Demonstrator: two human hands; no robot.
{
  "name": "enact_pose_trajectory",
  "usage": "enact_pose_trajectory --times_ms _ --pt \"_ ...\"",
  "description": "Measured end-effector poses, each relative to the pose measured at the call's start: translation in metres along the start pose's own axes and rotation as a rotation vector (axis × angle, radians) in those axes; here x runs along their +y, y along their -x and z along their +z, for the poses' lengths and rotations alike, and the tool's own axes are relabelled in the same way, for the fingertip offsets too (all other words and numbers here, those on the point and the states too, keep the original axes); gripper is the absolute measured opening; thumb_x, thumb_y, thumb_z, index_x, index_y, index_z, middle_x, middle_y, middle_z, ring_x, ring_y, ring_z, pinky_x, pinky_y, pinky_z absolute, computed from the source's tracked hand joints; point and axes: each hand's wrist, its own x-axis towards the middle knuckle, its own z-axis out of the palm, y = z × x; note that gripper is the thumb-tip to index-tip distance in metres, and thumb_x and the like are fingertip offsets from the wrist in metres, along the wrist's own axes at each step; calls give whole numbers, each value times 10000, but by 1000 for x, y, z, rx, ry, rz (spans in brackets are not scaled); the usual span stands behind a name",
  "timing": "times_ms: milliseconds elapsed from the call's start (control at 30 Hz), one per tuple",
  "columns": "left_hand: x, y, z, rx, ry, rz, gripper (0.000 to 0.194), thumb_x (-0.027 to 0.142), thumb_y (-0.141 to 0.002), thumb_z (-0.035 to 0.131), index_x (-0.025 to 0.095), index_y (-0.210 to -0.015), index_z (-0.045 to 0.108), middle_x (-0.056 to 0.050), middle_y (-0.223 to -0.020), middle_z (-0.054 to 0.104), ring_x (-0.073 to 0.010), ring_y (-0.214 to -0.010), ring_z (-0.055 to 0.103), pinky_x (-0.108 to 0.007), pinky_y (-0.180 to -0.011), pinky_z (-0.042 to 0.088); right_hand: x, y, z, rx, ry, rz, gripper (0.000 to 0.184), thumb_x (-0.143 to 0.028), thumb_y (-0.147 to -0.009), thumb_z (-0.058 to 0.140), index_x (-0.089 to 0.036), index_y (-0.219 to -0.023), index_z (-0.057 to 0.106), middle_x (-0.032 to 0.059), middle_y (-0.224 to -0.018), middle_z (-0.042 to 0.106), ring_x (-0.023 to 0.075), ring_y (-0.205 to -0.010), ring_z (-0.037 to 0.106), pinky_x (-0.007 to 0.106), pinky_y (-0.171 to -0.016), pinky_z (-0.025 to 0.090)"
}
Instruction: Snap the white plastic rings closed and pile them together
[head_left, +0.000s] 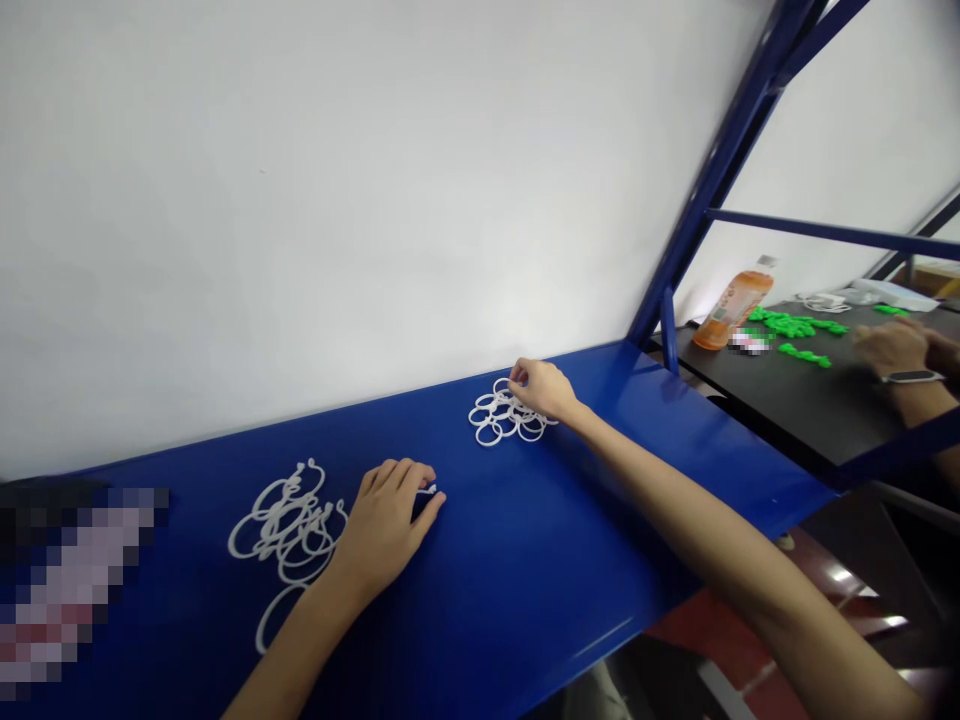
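Several open white loop ties (pixel 289 525) with small knobbed ends lie in a loose heap on the blue tabletop (pixel 480 590), left of my left hand. My left hand (pixel 386 525) is curled low over the table, palm down, and a knobbed white loop tie end (pixel 427 490) shows between its thumb and fingers. Most of that tie is hidden under the hand. Farther right, near the wall, several closed white rings (pixel 502 415) lie in an overlapping cluster. My right hand (pixel 546 388) is over the cluster's right edge, thumb and fingertips pinched together at a white ring.
A white wall (pixel 337 200) rises behind the table. Blue frame posts (pixel 705 190) stand at its right end. On a dark table (pixel 780 390) beyond are an orange drink bottle (pixel 735 308), green pieces (pixel 795 325) and another person's hands (pixel 896 350). A blurred-out object (pixel 82 590) lies far left.
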Motion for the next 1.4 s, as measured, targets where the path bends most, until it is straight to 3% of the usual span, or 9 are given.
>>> enact_pose_trajectory --times_ms 200,367,467,600,700,800,900,1133,1400 --pt "-3 0 1 -53 -8 -45 171 351 -933 519 235 -918 643 -40 -982 673 -244 -963 587 -428 -888 415 -4 -3 15 9 59 122 176 -318 -850 604 -183 -871 715 109 -922 721 233 -815 658 320 -695 468" --pt "1 -1 -1 -57 13 -36 163 325 -926 514 233 -864 633 -27 -931 674 -235 -930 581 -424 -878 403 -10 10 6 88 67 102 248 -369 -929 535 -180 -913 696 113 -1011 696 233 -905 639 317 -735 477" --pt "3 -2 -2 -30 40 -31 155 328 -924 519 234 -873 632 -28 -937 693 -235 -927 589 -423 -878 404 -20 31 -1 140 47 11 211 -340 -954 531 -193 -930 681 92 -1024 681 229 -997 603 302 -770 478" --pt "5 -3 -4 52 140 -80 164 371 -918 540 244 -910 644 -32 -935 715 -232 -929 618 -403 -871 427 -38 73 1 150 -98 -250 152 -272 -961 551 -196 -895 665 74 -967 665 209 -948 591 319 -803 486" --pt "8 -3 -5 85 303 -188 212 444 -895 571 246 -921 640 -20 -886 716 -218 -885 648 -374 -840 467 -53 105 10 -21 -345 -440 85 -232 -940 588 -202 -990 650 48 -959 683 182 -913 619 328 -840 497" --pt "12 -2 -6 105 484 -322 287 523 -856 614 236 -872 613 -15 -865 714 -201 -841 664 -327 -759 501 -65 126 21 -206 -591 -448 243 -255 -917 631 -198 -1150 594 41 -991 699 154 -846 649 287 -763 524" --pt "16 0 -6 122 644 -379 323 539 -826 653 224 -854 591 -13 -863 703 -188 -837 669 -302 -734 517 -70 133 27 -271 -738 -407 169 -251 -936 601 -184 -1090 589 18 -906 691 123 -742 640 243 -676 516" --pt "19 -1 -10 75 830 -390 301 508 -799 691 223 -882 641 9 -809 673 -162 -778 652 -283 -739 526 -63 130 29 -136 -691 -463 75 -243 -959 587 -189 -922 622 -8 -773 628 116 -672 577 232 -644 471" --pt "23 2 -7 51 734 -335 294 502 -838 633 221 -759 669 10 -727 672 -155 -685 609 -274 -690 485 -60 134 24 -147 -599 -640 175 -267 -1030 481 -184 -961 620 47 -895 662 147 -807 607 263 -740 497"
